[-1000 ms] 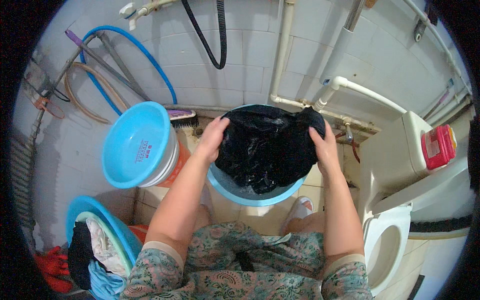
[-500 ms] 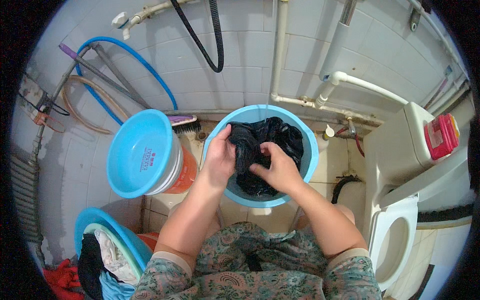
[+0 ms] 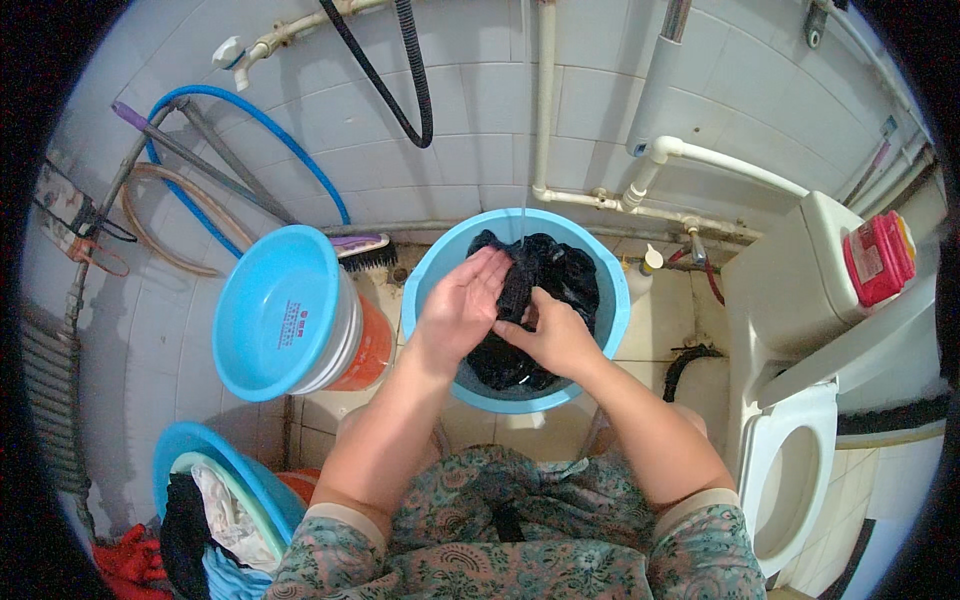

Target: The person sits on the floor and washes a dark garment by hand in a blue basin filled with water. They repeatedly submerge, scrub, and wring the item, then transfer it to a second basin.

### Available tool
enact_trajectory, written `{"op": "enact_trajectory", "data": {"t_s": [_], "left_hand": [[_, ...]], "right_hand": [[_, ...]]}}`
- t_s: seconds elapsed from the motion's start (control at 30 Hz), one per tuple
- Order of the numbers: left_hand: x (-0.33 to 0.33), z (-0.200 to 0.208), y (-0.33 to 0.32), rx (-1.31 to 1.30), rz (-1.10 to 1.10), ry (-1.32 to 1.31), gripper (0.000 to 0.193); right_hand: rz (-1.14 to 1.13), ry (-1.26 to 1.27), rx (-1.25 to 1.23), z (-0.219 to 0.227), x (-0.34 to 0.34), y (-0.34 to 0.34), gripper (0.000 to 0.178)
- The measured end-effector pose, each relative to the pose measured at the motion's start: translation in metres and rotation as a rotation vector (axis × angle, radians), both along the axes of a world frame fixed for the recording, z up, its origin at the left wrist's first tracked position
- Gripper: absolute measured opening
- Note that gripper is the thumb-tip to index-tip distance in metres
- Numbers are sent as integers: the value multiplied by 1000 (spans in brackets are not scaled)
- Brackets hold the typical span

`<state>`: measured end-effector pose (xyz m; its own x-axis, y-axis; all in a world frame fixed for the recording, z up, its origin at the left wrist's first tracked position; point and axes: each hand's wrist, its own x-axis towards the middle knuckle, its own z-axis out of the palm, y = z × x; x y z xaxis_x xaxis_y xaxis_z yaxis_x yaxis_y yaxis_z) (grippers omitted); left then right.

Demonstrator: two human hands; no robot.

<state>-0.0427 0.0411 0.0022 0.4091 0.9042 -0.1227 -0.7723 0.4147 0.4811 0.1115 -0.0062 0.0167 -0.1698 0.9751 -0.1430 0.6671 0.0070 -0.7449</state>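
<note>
Black cloth lies in a blue basin, beneath the left fingers, stretched open, palm up, against it; right fingers pinch a fold. Left of them, red printing marks a blue tub; well right, a red container bears a label.

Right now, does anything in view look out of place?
Mildly: at lower left, a black cloth and a light-blue cloth appear to hang untidily over the blue tub's edge, and a red cloth lies outside it. Nothing odd shows at the wash basin.
</note>
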Motion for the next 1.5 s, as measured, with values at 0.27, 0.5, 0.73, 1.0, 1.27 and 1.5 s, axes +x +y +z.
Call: {"op": "enact_trajectory", "data": {"t_s": [0.27, 0.5, 0.73, 1.0, 1.27, 1.5], "left_hand": [[-2, 10, 2, 220, -227, 278, 48], [-2, 8, 5, 377, -308, 465, 55], [-30, -56, 16, 910, -239, 1655, 69], [-9, -108, 18, 567, -422, 1583, 69], [-1, -109, 20, 432, 24, 1357, 33], [-43, 0, 42, -110, 523, 552, 14]], "right_hand": [[-310, 908, -312, -14, 17, 8, 16], [-343, 802, -247, -16, 26, 12, 15], [-427, 1140, -204, 12, 65, 15, 6], [-376, 1306, -117, 19, 88, 15, 22], [-335, 1242, -90, 34, 74, 10, 27], [-308, 1202, -12, 32, 100, 12, 11]]}}
